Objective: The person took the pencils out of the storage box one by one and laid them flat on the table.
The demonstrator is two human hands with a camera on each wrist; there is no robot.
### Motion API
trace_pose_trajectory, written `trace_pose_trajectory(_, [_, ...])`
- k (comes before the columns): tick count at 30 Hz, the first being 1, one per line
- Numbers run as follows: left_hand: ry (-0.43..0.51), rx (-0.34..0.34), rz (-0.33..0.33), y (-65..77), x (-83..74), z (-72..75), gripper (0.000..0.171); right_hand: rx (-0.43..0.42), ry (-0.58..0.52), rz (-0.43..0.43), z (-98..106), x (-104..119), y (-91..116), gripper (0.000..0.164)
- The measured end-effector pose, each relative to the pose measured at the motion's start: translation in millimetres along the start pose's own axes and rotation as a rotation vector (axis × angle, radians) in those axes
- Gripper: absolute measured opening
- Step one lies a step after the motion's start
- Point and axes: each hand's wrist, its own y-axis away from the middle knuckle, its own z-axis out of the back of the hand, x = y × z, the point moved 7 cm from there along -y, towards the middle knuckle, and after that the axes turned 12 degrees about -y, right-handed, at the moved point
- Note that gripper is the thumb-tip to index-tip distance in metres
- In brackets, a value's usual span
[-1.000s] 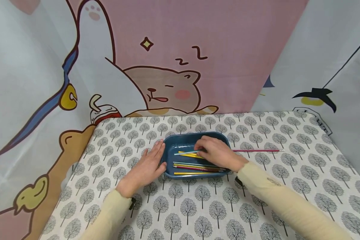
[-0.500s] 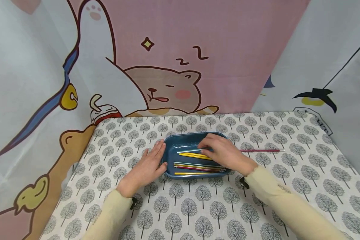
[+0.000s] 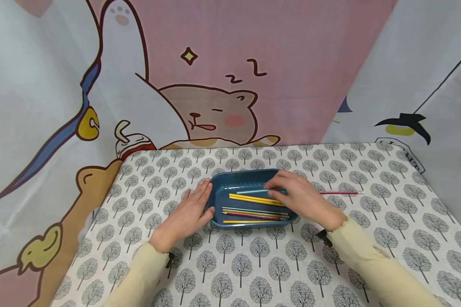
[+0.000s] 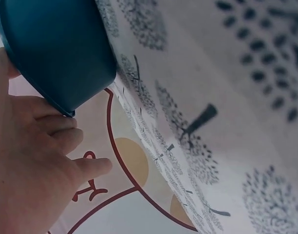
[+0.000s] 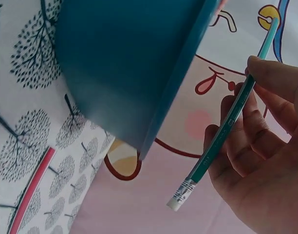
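My right hand [image 3: 301, 198] pinches a green pencil [image 5: 224, 126] between thumb and fingers, its white eraser end pointing down in the right wrist view. In the head view that pencil crosses above the right part of a blue tray [image 3: 215, 175]. Several pencils lie inside: two yellow pencils [image 3: 249, 198] near the middle, a red pencil [image 3: 246, 215] with others beside it, and one more yellow pencil [image 3: 242, 221] along the near wall. Fingers of my left hand [image 3: 186, 217] lie straight against the tray's left end; the left wrist view shows them touching its rim [image 4: 66, 113].
A red pencil [image 3: 342, 192] lies on the table to the right of the tray, partly behind my right hand. Tree-patterned cloth [image 3: 238, 264] covers the table. A wall hanging with cartoon animals [image 3: 215, 115] stands at the back edge.
My right hand has moved to the right with the green pencil, uncovering more of the yellow pencils in the tray. The left hand keeps its place.
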Motion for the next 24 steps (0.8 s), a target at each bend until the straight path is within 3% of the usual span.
trace_pose_trajectory(7, [-0.019,-0.034,-0.029,1.5,-1.5,1.9,0.072,-0.065,0.025,0.056,13.7,-3.5,9.6,0.017])
trace_pose_trajectory(14, [-0.029,-0.025,-0.037,1.4,-2.4,2.3,0.069,-0.112,0.038,0.091,26.4,-9.4,20.9,0.017])
trace_pose_trajectory(24, [-0.003,-0.017,-0.021,1.4,-2.3,2.2,0.070,-0.139,0.059,0.050,41.3,-23.5,35.3,0.017])
